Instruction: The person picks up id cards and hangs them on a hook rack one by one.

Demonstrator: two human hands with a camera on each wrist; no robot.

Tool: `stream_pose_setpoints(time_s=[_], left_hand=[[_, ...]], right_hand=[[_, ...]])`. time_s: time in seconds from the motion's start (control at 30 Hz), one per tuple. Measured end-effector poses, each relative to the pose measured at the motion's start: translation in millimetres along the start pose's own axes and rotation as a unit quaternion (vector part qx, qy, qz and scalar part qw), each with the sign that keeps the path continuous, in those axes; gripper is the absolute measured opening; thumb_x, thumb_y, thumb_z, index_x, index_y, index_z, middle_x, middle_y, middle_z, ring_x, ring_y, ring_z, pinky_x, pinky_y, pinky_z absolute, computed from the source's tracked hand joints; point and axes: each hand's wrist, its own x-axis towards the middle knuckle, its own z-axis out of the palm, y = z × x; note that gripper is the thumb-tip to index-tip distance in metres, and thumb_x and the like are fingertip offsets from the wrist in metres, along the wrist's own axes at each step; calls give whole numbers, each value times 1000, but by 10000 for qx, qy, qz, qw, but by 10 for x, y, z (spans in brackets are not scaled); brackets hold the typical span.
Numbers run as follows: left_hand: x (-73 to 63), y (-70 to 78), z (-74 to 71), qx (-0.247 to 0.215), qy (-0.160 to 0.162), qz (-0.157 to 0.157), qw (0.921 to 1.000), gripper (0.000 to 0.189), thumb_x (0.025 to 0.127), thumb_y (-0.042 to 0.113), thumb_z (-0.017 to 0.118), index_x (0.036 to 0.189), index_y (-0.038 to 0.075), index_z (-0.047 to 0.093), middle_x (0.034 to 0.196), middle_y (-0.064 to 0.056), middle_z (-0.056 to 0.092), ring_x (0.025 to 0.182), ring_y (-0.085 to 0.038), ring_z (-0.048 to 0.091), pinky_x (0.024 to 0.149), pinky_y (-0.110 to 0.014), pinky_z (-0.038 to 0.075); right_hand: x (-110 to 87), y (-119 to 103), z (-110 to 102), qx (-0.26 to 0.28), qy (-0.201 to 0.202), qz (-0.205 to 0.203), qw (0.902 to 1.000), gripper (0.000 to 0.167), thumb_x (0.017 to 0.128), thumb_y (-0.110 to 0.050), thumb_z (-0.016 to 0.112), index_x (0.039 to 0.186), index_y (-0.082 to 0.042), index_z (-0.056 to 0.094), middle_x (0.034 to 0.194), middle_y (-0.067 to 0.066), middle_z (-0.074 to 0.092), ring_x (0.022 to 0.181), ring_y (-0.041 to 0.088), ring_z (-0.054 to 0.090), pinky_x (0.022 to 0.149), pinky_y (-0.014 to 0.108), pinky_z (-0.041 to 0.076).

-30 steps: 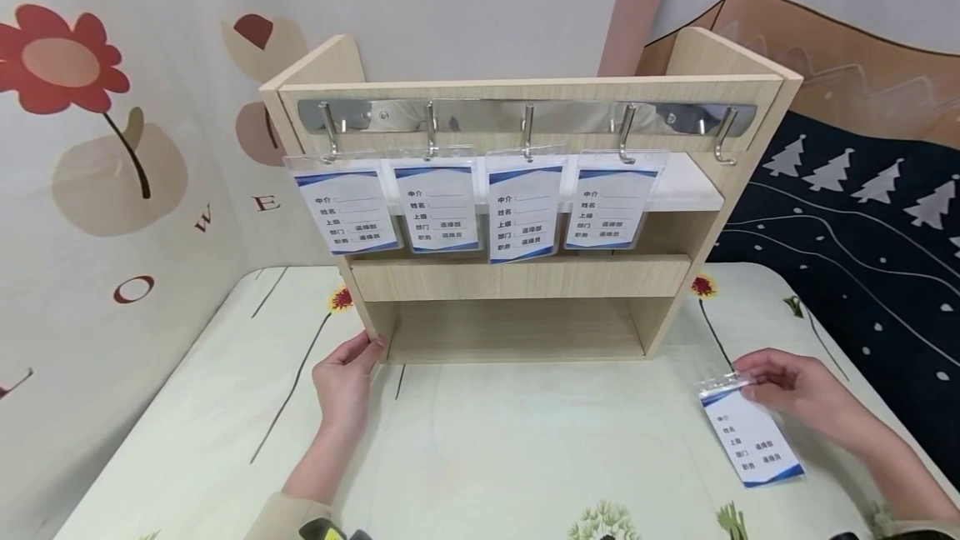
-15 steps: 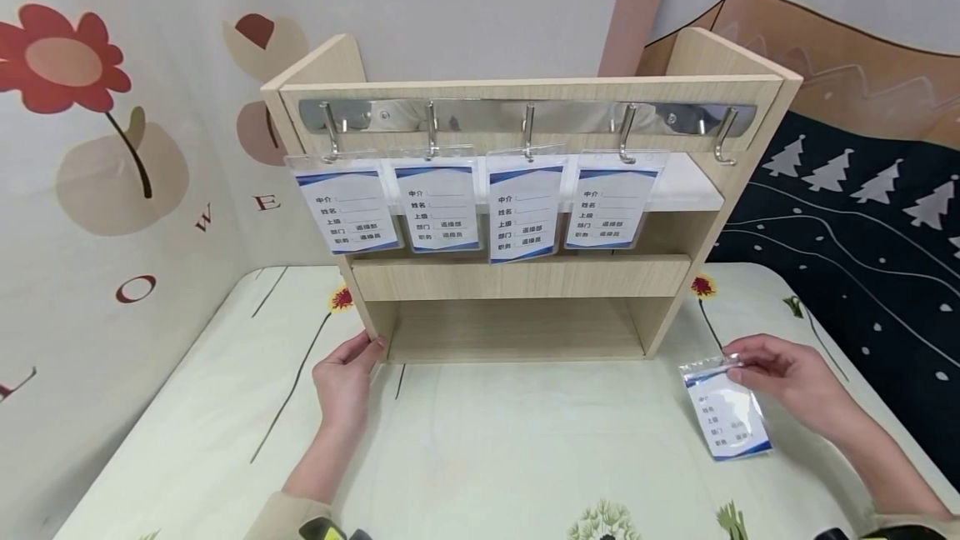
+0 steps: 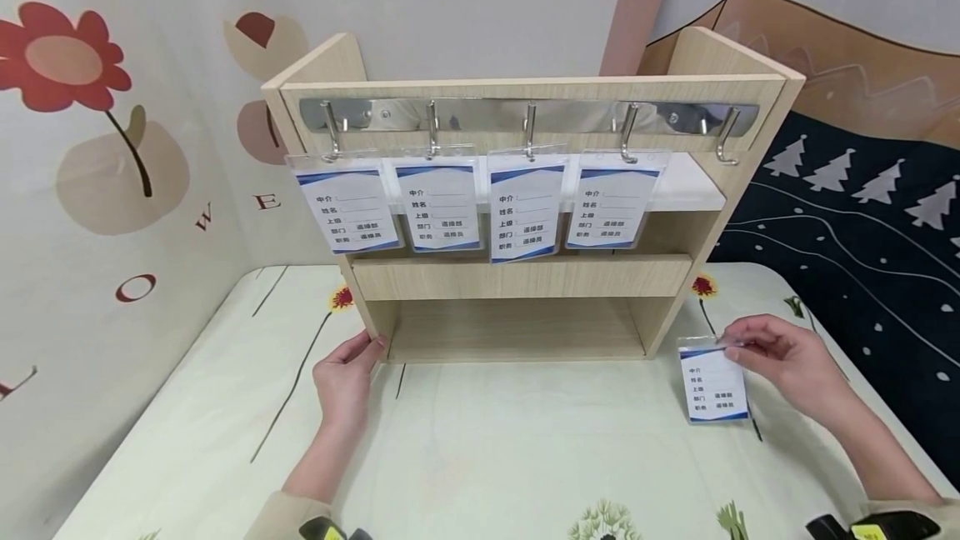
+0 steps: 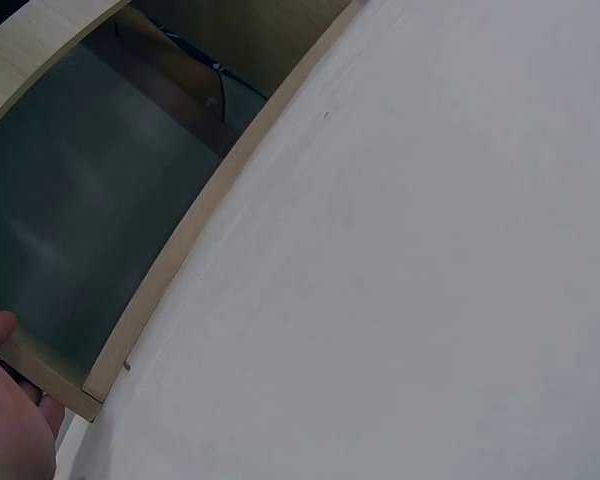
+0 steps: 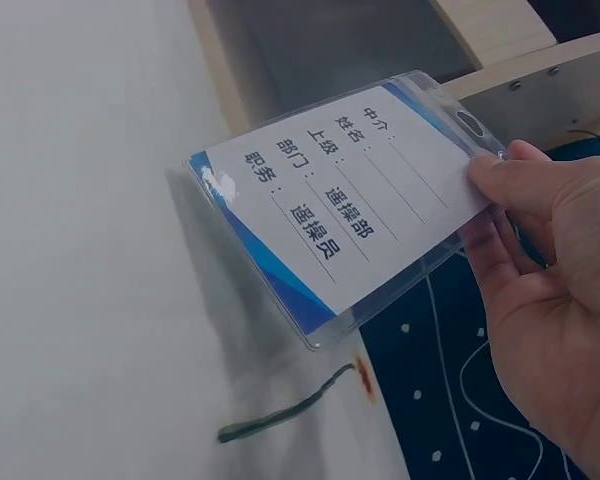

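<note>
My right hand (image 3: pixel 787 365) pinches a badge in a clear plastic holder (image 3: pixel 714 383) by its top right corner, to the right of the wooden shelf (image 3: pixel 521 277). In the right wrist view the badge (image 5: pixel 320 210) shows blue corners, printed lines and a slot at its top edge. My left hand (image 3: pixel 348 382) grips the lower left side panel of the shelf; in the left wrist view, thumb and fingers lie on either side of that panel (image 4: pixel 50 382). A metal hook rail (image 3: pixel 487 117) runs along the shelf's upper front, and its rightmost hook (image 3: pixel 726 138) bears nothing.
Several similar badges hang from the other hooks, among them a leftmost badge (image 3: pixel 351 208) and a badge nearest the bare hook (image 3: pixel 611 205). The shelf stands on a pale flower-patterned cloth (image 3: pixel 525 448). Patterned curtains (image 3: pixel 187 90) surround it at the back and sides.
My right hand has moved up and left with the badge, which has turned from slanted to nearly upright. The left hand stays on the shelf panel.
</note>
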Motion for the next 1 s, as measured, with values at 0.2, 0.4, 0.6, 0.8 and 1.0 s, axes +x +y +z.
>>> stream_pose_setpoints(time_s=[0.2, 0.4, 0.6, 0.8, 1.0], left_hand=[[2, -5, 0, 25, 27, -8, 10000, 35, 93, 10, 74, 125, -3, 70, 118, -14, 74, 89, 7, 67, 80, -12, 55], [-12, 7, 2, -27, 18, -70, 10000, 36, 93, 11, 75, 126, -3, 70, 119, -14, 73, 88, 7, 66, 79, -12, 55], [-8, 10, 3, -64, -17, -94, 9999, 37, 93, 12, 76, 127, -2, 69, 122, -14, 72, 89, 8, 66, 80, -12, 54], [1, 1, 7, -64, 8, -88, 9999, 37, 93, 11, 76, 127, -3, 69, 122, -15, 72, 89, 8, 66, 80, -12, 55], [0, 0, 2, -89, -12, -103, 9999, 37, 93, 11, 76, 127, -3, 69, 123, -15, 71, 89, 8, 66, 81, -12, 54]], right_hand=[[75, -128, -25, 192, 55, -284, 9994, 23, 88, 15, 72, 109, 5, 66, 99, -17, 70, 84, 1, 63, 74, 8, 52], [136, -276, -53, 87, 131, -244, 9996, 24, 88, 14, 72, 110, 4, 67, 99, -18, 70, 82, 2, 63, 74, 8, 52], [182, -382, -58, 173, 125, -312, 9993, 25, 88, 14, 72, 111, 3, 67, 101, -17, 70, 84, 2, 63, 75, 8, 52], [208, -489, -37, 375, 338, -524, 9973, 28, 86, 18, 71, 110, 3, 68, 101, -15, 71, 85, 1, 65, 75, 9, 53], [194, -635, -13, 410, 873, -576, 9937, 30, 85, 20, 71, 111, 5, 68, 100, -15, 73, 82, 4, 64, 73, 9, 53]])
